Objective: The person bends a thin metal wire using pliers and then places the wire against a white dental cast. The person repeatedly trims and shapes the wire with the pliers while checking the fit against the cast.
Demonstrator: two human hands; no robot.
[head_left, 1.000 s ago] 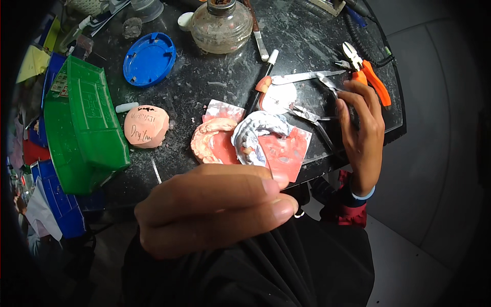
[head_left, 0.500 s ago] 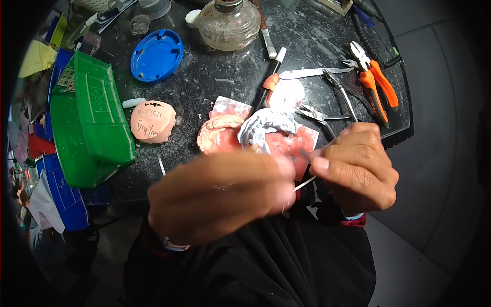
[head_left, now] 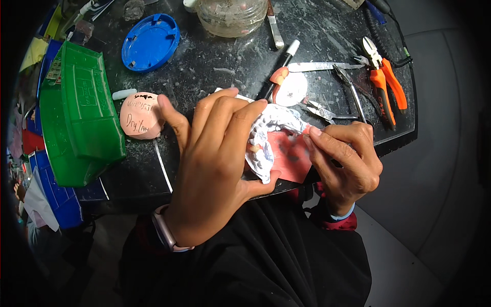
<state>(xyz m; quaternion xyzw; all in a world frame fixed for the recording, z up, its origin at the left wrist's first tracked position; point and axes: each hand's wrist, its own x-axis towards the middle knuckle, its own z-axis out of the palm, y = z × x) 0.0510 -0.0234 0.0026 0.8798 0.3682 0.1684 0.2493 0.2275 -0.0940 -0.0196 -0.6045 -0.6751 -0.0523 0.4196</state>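
A grey-white dental cast (head_left: 263,133), shaped like a tooth arch on a pink base (head_left: 292,159), lies near the table's front edge. My left hand (head_left: 212,153) grips it from the left, with the fingers across its far side and the thumb at its near end. The left palm and fingers hide the pink cast beside it. At the arch's right end, my right hand (head_left: 348,158) has its thumb and forefinger pinched together. Whatever is in that pinch is too small to make out.
Orange-handled cutters (head_left: 384,94), pliers (head_left: 322,110) and a marker pen (head_left: 281,66) lie beyond my right hand. A round pink plaster block (head_left: 138,122), a green bin (head_left: 84,117) and a blue lid (head_left: 151,43) are at the left. A glass jar (head_left: 230,18) stands at the back.
My left hand has swung away from the thin wire near my right hand and taken hold of the cast. My right hand has moved slightly down and left, to the arch's end.
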